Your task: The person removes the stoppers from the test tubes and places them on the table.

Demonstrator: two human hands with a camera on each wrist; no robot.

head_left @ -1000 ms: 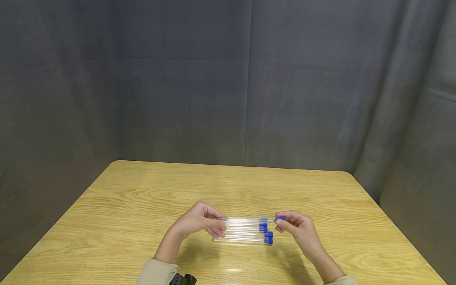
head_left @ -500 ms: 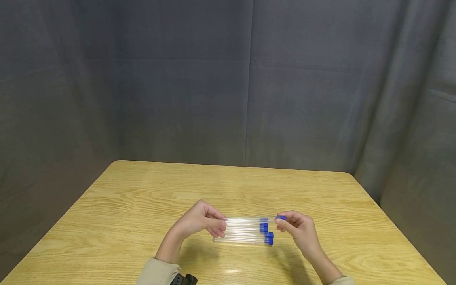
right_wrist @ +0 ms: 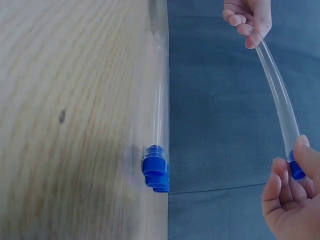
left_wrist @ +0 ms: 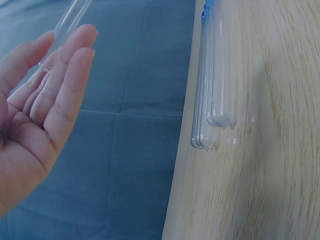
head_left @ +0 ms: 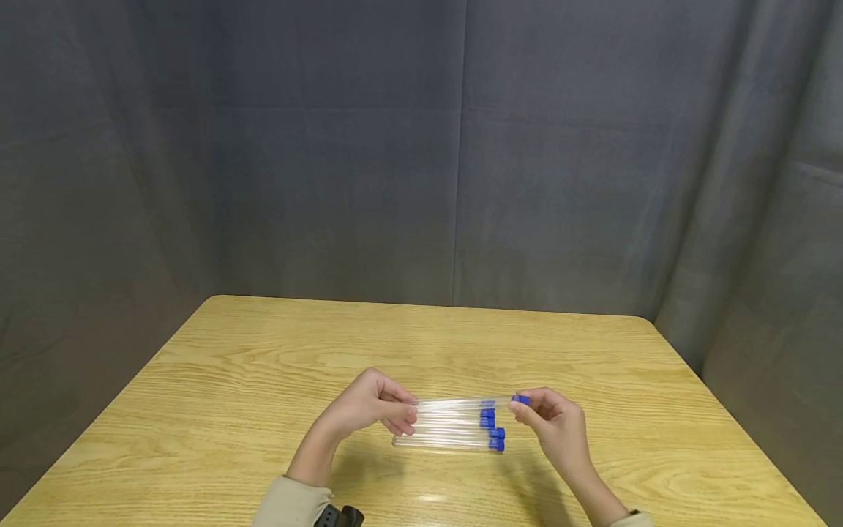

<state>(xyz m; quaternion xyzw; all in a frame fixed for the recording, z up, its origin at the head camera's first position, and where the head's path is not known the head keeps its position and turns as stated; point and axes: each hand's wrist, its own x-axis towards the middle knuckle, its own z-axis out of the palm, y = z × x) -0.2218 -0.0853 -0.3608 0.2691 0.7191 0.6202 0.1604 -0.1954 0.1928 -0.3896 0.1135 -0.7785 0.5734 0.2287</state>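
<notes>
A clear test tube (head_left: 454, 403) with a blue cap (right_wrist: 296, 170) is held level above the table, stretched between both hands. My left hand (head_left: 375, 402) pinches its bare end between thumb and fingers. At the other end my right hand (head_left: 553, 424) pinches it at the cap, thumb on the near side. Below it, several more capped test tubes (head_left: 451, 443) lie side by side on the table, their blue caps (head_left: 497, 444) to the right. In the left wrist view, the rounded ends of the lying tubes (left_wrist: 220, 115) are unevenly lined up.
The wooden table (head_left: 296, 351) has a light grain and rounded far corners. Dark grey curtains (head_left: 329, 183) hang behind it and at both sides. A black wrist strap (head_left: 339, 517) shows at the left sleeve (head_left: 293, 503).
The held test tube and the right hand have shifted very slightly up and to the right. Both hands keep their hold, and the tubes on the table stay in place.
</notes>
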